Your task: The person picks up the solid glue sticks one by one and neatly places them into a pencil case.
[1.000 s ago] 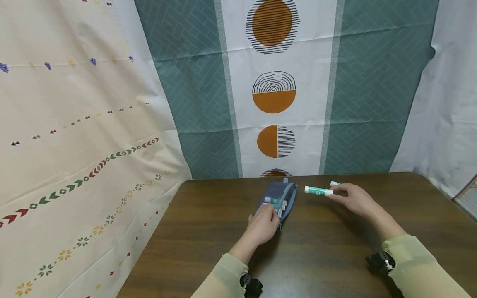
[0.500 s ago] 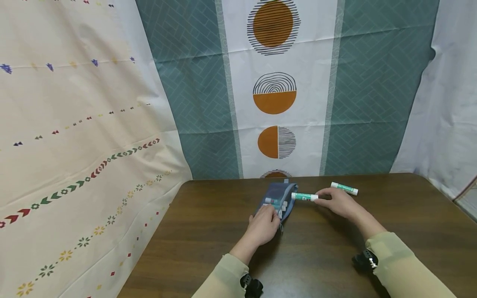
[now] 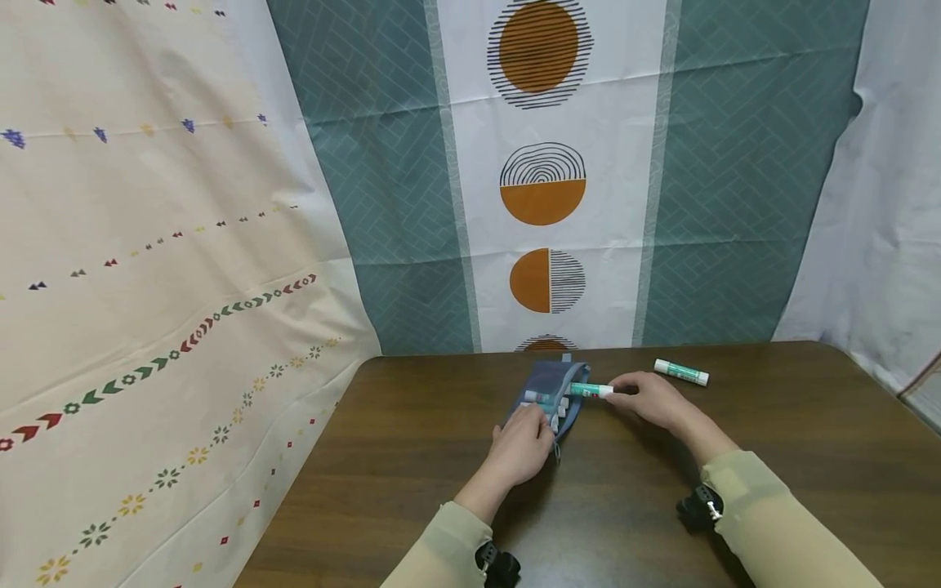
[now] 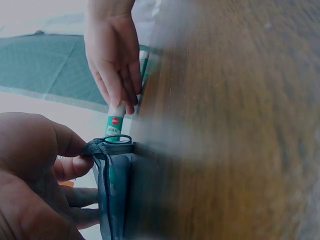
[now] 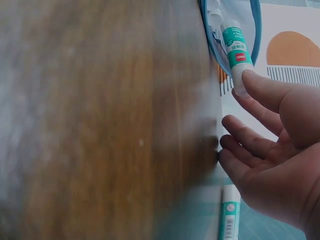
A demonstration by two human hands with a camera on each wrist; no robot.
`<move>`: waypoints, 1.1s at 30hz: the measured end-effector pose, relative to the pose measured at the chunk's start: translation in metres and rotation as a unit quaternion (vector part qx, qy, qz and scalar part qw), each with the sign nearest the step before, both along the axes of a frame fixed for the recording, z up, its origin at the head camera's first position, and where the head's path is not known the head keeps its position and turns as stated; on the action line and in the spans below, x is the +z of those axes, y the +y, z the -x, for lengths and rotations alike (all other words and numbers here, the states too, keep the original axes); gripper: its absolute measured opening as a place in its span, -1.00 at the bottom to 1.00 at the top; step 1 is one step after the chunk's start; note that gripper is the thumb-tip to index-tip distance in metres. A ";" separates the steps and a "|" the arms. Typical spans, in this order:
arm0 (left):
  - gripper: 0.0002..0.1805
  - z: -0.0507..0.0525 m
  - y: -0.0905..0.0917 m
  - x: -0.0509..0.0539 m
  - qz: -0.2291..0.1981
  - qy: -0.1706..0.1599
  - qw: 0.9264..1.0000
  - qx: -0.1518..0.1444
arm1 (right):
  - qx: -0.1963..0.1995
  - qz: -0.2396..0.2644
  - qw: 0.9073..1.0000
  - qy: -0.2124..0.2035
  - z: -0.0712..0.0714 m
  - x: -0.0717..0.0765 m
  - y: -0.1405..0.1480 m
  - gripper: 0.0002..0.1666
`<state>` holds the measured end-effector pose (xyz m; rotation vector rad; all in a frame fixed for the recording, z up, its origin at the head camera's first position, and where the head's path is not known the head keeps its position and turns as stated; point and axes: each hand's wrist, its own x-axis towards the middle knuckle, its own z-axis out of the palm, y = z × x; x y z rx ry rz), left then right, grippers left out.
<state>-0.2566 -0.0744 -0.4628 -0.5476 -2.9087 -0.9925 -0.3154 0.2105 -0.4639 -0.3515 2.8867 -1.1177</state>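
Observation:
A blue zippered pouch (image 3: 542, 377) lies on the table with its mouth open to the right. My left hand (image 3: 520, 447) pinches the near edge of that mouth between thumb and fingers, plain in the left wrist view. A green-and-white glue stick (image 3: 588, 390) is partly inside the mouth; my right hand (image 3: 654, 400) pinches its white outer end with thumb and forefinger. In the right wrist view the glue stick (image 5: 236, 45) points into the pouch (image 5: 257, 30), where white ends of other sticks show. Several similar sticks (image 3: 540, 398) show inside the pouch through its side.
Another green-and-white glue stick (image 3: 681, 372) lies on the brown wooden table (image 3: 625, 506), behind and right of my right hand. Patterned cloth (image 3: 397, 204) hangs beyond the table's far edge, with a cream cloth (image 3: 184, 367) along the left.
My right hand has moved left with the glue stick, whose leading end has gone into the pouch's mouth. My left hand has kept its place on the pouch.

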 end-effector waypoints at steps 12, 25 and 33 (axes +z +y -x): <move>-0.78 0.001 0.000 -0.002 0.007 0.005 1.000 0.002 | -0.005 -0.006 1.000 0.014 0.014 -0.006 -0.018 -0.54; -0.79 0.003 0.000 -0.002 0.008 -0.007 1.000 0.002 | 0.005 -0.006 0.999 0.032 0.021 -0.006 -0.036 -0.61; -0.78 0.002 0.000 0.000 0.003 -0.005 1.000 -0.002 | -0.003 -0.017 1.000 0.024 0.024 -0.007 -0.045 -0.58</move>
